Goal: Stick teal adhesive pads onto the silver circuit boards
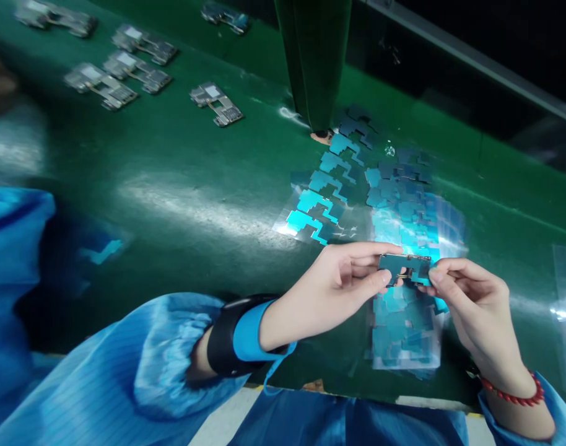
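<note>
Between my two hands is a small circuit board [406, 265], raised over the bench. My left hand [332, 288] pinches its left end, thumb in front and fingers behind. At the right end, my right hand [473, 303] has thumb and forefinger closed on the board's edge; a blue tint shows there, but I cannot make out whether it is a separate film. Beneath the hands lie stacked clear sheets with blue-green die-cut stickers [404, 347]. A further sheet of bright cyan stickers [311, 201] lies to their left.
Several circuit boards [218, 104] lie on the green bench mat [171, 167] at the upper left. A dark green post [315, 62] stands at the back. At the left edge is another person's blue sleeve [13, 241], near a loose cyan piece [101, 252].
</note>
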Demonstrator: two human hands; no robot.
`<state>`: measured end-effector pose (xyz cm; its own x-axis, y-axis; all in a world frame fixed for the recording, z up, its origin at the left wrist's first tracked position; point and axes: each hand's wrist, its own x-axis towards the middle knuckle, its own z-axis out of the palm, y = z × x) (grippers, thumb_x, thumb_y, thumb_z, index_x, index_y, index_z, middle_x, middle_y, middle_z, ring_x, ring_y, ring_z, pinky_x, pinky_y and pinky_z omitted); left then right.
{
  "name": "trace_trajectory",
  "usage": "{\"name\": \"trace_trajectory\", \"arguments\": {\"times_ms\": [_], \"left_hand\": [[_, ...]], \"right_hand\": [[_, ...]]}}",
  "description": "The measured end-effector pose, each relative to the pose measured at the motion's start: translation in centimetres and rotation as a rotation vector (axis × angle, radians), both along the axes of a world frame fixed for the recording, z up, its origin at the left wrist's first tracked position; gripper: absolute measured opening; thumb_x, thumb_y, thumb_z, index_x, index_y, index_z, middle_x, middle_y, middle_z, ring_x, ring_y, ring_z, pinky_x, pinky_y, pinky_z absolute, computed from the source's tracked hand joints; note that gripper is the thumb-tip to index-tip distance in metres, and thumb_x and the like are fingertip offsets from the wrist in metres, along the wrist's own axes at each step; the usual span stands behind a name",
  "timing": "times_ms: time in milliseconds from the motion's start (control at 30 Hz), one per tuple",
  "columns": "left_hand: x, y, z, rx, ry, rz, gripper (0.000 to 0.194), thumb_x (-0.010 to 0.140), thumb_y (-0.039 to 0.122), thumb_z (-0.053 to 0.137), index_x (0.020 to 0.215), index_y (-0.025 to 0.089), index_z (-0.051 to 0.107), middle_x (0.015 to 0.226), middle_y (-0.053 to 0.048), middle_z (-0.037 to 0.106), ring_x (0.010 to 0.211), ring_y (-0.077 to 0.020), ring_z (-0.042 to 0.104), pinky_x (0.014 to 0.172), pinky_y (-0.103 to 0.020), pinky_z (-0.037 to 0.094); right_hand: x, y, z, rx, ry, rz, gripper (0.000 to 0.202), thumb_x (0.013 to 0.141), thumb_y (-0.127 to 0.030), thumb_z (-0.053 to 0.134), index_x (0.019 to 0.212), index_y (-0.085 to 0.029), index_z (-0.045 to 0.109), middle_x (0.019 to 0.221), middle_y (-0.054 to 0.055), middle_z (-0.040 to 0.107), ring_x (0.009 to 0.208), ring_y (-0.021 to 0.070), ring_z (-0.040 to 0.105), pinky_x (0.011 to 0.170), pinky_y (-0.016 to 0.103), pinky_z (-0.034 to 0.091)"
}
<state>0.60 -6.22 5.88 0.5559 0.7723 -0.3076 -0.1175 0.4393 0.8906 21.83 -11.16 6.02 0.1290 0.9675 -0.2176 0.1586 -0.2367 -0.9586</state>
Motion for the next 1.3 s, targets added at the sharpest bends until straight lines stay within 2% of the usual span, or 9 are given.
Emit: {"name": "trace_trajectory", "arguments": {"times_ms": [200, 567, 800, 1100, 1300], "left_hand": [[0.12, 0.02, -0.23, -0.028, 0.004, 0.005, 0.032, 0.085, 0.019, 0.059, 0.116, 0.012, 0.064, 0.085, -0.003, 0.073, 0.078, -0.0144, 0.069, 0.077, -0.028, 0.058], [0.14, -0.04, -0.36, -0.016, 0.023, -0.002, 0.032, 0.085, 0.021, 0.060, 0.116, 0.013, 0.064, 0.091, -0.006, 0.076, 0.084, -0.0192, 0.071, 0.079, -0.032, 0.059], [0.12, -0.12, -0.38, -0.012, 0.033, 0.001, 0.034, 0.085, 0.021, 0.060, 0.117, 0.011, 0.064, 0.095, -0.008, 0.076, 0.083, -0.0183, 0.072, 0.078, -0.030, 0.059], [0.13, -0.13, -0.27, 0.061, 0.073, 0.024, 0.032, 0.084, 0.021, 0.062, 0.115, 0.014, 0.067, 0.086, -0.005, 0.077, 0.073, -0.0161, 0.072, 0.074, -0.028, 0.059], [0.17, -0.23, -0.14, 0.070, 0.104, 0.043, 0.032, 0.083, 0.018, 0.062, 0.114, 0.011, 0.068, 0.075, -0.003, 0.076, 0.071, -0.0150, 0.072, 0.072, -0.024, 0.058]], "right_hand": [[0.03, -0.04, 0.03, -0.018, -0.027, -0.004, 0.005, 0.080, -0.025, 0.074, 0.083, -0.022, 0.072, 0.070, 0.001, 0.065, 0.061, 0.0134, 0.062, 0.058, 0.024, 0.054], [0.12, -0.05, -0.09, -0.006, -0.034, 0.001, 0.003, 0.081, -0.023, 0.074, 0.083, -0.024, 0.072, 0.068, -0.001, 0.065, 0.059, 0.0112, 0.063, 0.056, 0.020, 0.052], [-0.02, 0.01, -0.02, -0.001, -0.046, -0.004, 0.003, 0.081, -0.023, 0.074, 0.083, -0.023, 0.072, 0.069, -0.001, 0.065, 0.058, 0.0108, 0.062, 0.055, 0.020, 0.052], [-0.61, 0.28, 0.33, 0.030, -0.060, -0.021, 0.002, 0.079, -0.023, 0.074, 0.079, -0.022, 0.072, 0.068, -0.001, 0.064, 0.058, 0.0104, 0.058, 0.059, 0.021, 0.058], [-0.86, 0.33, 0.45, 0.062, -0.136, -0.029, 0.002, 0.079, -0.023, 0.074, 0.078, -0.023, 0.072, 0.067, -0.001, 0.064, 0.058, 0.0101, 0.059, 0.055, 0.019, 0.055]]}}
